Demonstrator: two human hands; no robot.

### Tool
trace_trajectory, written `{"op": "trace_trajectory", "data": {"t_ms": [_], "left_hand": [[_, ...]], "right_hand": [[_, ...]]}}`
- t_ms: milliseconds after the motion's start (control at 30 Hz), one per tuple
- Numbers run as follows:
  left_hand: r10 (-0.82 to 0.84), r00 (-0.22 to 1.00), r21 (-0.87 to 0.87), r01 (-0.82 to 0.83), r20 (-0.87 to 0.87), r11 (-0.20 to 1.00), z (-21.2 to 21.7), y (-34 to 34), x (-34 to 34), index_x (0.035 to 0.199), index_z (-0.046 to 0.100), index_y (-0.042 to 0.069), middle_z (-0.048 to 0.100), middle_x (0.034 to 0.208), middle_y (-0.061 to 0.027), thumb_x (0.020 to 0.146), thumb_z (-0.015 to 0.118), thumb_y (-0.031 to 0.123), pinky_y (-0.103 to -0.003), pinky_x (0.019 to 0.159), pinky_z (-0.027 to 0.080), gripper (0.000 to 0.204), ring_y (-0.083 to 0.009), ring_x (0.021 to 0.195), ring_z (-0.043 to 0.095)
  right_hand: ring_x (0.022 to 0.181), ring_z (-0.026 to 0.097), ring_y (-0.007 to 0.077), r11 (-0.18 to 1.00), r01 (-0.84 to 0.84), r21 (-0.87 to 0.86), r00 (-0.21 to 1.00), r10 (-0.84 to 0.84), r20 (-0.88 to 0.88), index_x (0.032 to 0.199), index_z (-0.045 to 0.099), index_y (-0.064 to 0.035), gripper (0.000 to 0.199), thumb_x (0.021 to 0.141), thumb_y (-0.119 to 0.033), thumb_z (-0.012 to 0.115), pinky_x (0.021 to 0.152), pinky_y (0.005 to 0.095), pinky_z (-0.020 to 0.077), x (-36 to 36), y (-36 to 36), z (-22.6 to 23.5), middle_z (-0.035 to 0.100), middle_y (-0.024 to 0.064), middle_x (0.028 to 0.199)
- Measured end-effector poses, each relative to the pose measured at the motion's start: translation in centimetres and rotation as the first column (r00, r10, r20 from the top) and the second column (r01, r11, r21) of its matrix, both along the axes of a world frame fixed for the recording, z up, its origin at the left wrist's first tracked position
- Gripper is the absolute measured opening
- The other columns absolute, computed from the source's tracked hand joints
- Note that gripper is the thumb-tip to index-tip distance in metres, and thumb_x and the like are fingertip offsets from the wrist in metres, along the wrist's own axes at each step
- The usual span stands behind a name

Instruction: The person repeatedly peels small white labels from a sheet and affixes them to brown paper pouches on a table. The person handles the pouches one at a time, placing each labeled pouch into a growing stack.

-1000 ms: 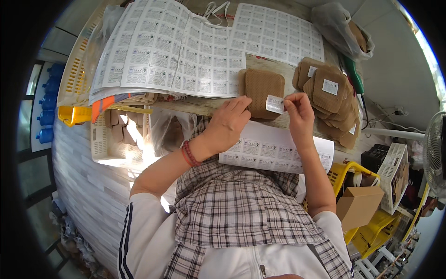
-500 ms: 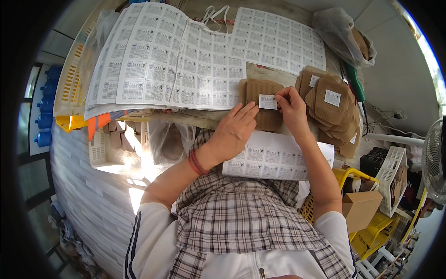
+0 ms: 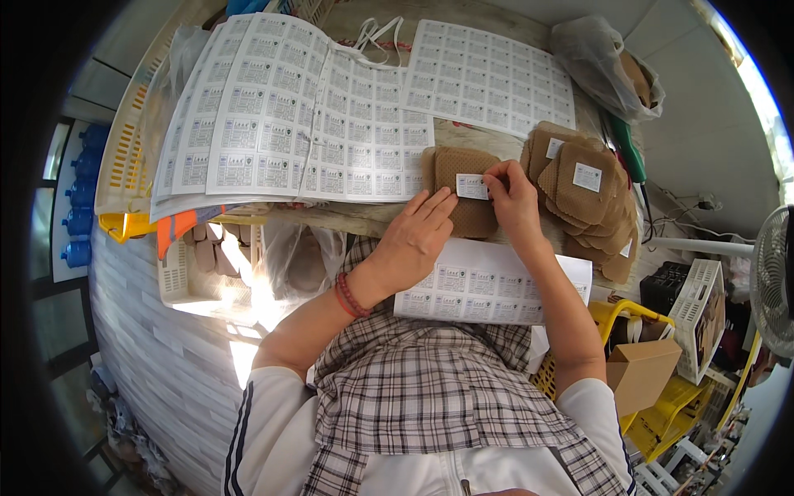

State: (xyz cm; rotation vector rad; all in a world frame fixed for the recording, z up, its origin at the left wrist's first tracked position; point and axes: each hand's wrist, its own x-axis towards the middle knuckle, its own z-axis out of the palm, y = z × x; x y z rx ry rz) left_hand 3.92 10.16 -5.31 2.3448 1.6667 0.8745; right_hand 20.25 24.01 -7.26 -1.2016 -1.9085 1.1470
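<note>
A brown textured pad with rounded corners [image 3: 465,221] lies on top of a small stack at the table's near edge. Across it sits a small white printed label [image 3: 471,187]. The label's right end is pinched between the thumb and finger of my right hand [image 3: 516,202]. My left hand [image 3: 413,237] rests flat, fingers stretched out, with its fingertips at the pad's left side beside the label's left end. A sheet of printed labels [image 3: 467,289] lies under my forearms, close to my checked apron [image 3: 438,388].
Right of the stack is a pile of brown pads [image 3: 589,201], some labelled. Large label sheets [image 3: 273,107] cover the table's left, with another sheet [image 3: 488,74] at the back. A plastic bag [image 3: 591,62] stands back right; a fan [image 3: 773,281] and yellow basket [image 3: 662,422] are right.
The whole view has shifted slightly. Both hands keep almost the same pose, and the label stays on the pad with my right fingers at its right end.
</note>
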Motion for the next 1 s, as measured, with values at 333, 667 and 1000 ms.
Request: {"op": "trace_trajectory", "data": {"t_ms": [333,667,1000], "left_hand": [[-0.027,1.0,-0.065,0.028,0.016,0.997,0.9,0.1,-0.2,0.081,0.057,-0.004,0.041,0.148,-0.0238,0.083,0.051,-0.003,-0.053,0.109,0.037,0.006,-0.0371,0.131,0.047],[-0.003,0.99,-0.094,-0.011,-0.142,0.995,0.1,-0.3,0.5,0.083,0.059,-0.003,0.041,0.149,-0.022,0.081,0.053,0.002,-0.054,0.112,0.032,0.008,-0.0349,0.14,0.038],[-0.013,0.996,-0.1,0.003,-0.094,0.995,-0.3,-0.5,0.4,0.081,0.057,-0.002,0.039,0.152,-0.0197,0.083,0.052,0.001,-0.055,0.114,0.029,0.006,-0.0346,0.142,0.035]], "right_hand": [[0.074,0.064,0.0249,0.99,-0.007,0.143,1.0,0.007,0.003,0.093,0.057,0.0004,0.009,0.091,-0.003,0.065,0.069,0.0348,0.0514,-0.1,-0.6,0.3,0.066,0.0148,0.083],[0.081,0.065,0.0312,0.932,-0.064,0.357,0.934,-0.07,0.35,0.119,0.054,-0.0085,0.032,0.09,-0.015,0.066,0.067,0.0413,0.0544,-1.1,-2.0,1.5,0.058,0.0115,0.104],[0.079,0.066,0.0273,0.851,0.084,0.519,0.968,-0.193,0.159,0.104,0.068,-0.0116,0.015,0.089,-0.012,0.069,0.064,0.0382,0.0543,0.3,-1.3,-1.0,0.06,0.0072,0.099]]}}
